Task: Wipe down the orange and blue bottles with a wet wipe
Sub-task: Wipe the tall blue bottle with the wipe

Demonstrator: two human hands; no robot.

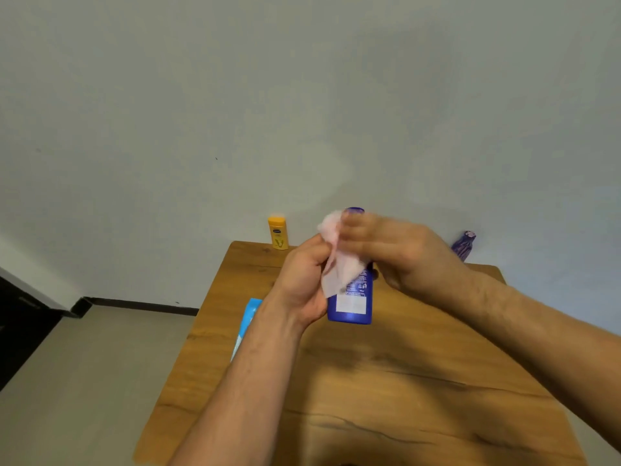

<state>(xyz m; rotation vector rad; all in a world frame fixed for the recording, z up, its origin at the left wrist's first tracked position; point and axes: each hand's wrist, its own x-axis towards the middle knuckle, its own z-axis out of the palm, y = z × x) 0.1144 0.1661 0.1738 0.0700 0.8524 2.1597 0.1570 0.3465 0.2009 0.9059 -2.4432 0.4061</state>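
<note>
A pale blue wipes pack lies on the tabletop just left of the left forearm. Beyond the left hand, the orange bottle stands upright at the far edge. That hand curls round the blue bottle, its long axis upright, cap pointing up. The wet wipe covers its upper half under the blurred right hand; whether that hand pinches or presses, I cannot tell. A purple bottle leans beyond the right hand.
</note>
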